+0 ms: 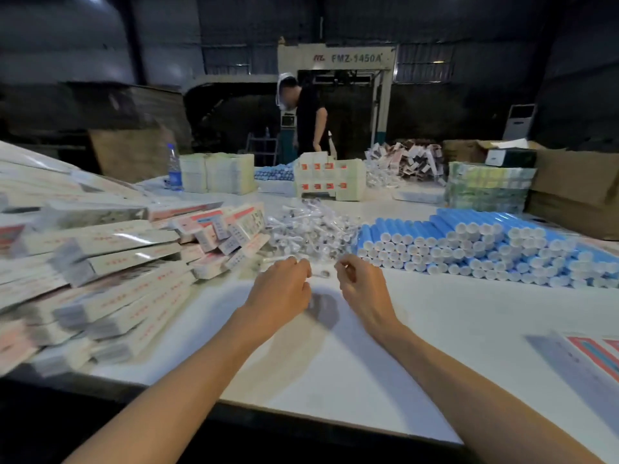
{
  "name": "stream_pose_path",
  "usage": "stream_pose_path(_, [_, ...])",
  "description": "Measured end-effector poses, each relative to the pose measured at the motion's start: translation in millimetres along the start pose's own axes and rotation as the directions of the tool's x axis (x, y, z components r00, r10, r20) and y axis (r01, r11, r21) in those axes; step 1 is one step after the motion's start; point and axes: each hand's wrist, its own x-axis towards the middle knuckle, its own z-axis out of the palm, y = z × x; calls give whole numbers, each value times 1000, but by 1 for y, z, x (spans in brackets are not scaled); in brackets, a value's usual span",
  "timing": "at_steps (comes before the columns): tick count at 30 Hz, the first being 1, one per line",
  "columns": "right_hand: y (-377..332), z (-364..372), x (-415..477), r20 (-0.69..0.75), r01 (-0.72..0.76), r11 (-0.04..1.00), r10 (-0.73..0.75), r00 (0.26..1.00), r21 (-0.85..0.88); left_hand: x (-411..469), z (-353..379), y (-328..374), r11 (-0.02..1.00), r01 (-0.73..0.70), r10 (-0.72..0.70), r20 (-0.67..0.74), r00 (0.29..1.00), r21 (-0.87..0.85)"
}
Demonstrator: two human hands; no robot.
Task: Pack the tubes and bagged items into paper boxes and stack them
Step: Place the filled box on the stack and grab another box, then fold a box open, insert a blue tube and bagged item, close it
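Above the middle of the bench (335, 363), the left hand (281, 289) and right hand (360, 286) hover side by side, fingers curled inward. I cannot tell whether they pinch anything; one small bag (323, 273) lies between them. Just beyond sits a heap of bags (311, 229), with boxes (117, 259) piled along the left edge and blue tubes (469, 242) stacked toward the right edge.

Dark corrugated walls (100, 45) close a dim hall; a pale machine (335, 58) marked FMZ-1450A stands beyond the white worktop (335, 356), a person (310, 118) in black before it, a white cabinet unit (519, 122) at far right
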Motion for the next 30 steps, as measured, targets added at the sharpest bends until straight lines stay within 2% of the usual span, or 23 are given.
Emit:
stream_pose_path(3, [11,13,-4,39,13,1000,-14,999,13,-7,-18,-44,959,158,-144,-73,987,236])
stream_pose_path(6, [16,13,-4,49,38,999,-38,998,-6,-10,-40,-79,866,279,-197,-230,953,414])
stream_pose_path(9, [15,16,-4,49,38,999,-38,998,-1,3,-60,-101,872,332,-189,-380,905,358])
stream_pose_path(11, [13,17,-4,57,33,999,-34,998,13,25,-69,-106,924,279,-150,-424,893,262])
stream_pose_path(13, [13,17,-5,64,36,999,-37,997,19,55,-71,-104,937,230,-103,-419,902,264])
stream_pose_path(16, [16,15,-5,60,34,999,-35,998,31,102,-61,-93,898,218,-107,-291,951,382])
stream_pose_path(22, [18,12,-3,53,-3,996,-1,999,88,144,-28,-95,794,224,-234,-55,971,565])
stream_pose_path(25, [17,12,0,62,-36,994,29,998,106,144,-20,-101,790,216,-200,-92,975,574])
stream_pose_path(30, [16,13,0,74,-70,992,62,995,109,133,-30,-100,872,243,-129,-280,951,424])
